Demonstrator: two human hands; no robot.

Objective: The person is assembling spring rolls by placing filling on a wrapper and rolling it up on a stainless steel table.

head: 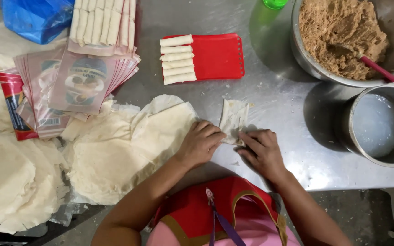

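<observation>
Wrapper first: thin, pale, squarish pastry sheet (pixel 233 119), partly folded, lying flat on the steel tabletop (pixel 279 105) near its front edge, about midway along. Left hand (pixel 200 143) curled over the sheet's lower left corner, fingertips pressing the fold down; right hand (pixel 263 152) at the lower right corner, fingertips pinching and tucking the edge inward. Both closed on the sheet, neither spread.

Just left of the left hand, a loose stack of round, cream-coloured wrappers (pixel 128 146), with more piled toward the left edge. Farther back, six finished pale rolls (pixel 177 59) lined up on a flat red plastic tray (pixel 220 57). Toward the back left corner, fanned pink printed pouches (pixel 76 84), one already filled with rolls (pixel 101 23). At the right edge, a large steel bowl of brown crumbly filling (pixel 340 36) with a pink-handled spoon (pixel 381 70), and beside it a steel pot of cloudy white liquid (pixel 379 125).

Likely trouble: tearing at the pinched corners from too hard a pull on such thin pastry; a loose tuck letting filling escape; an uneven fold giving a lopsided roll.
</observation>
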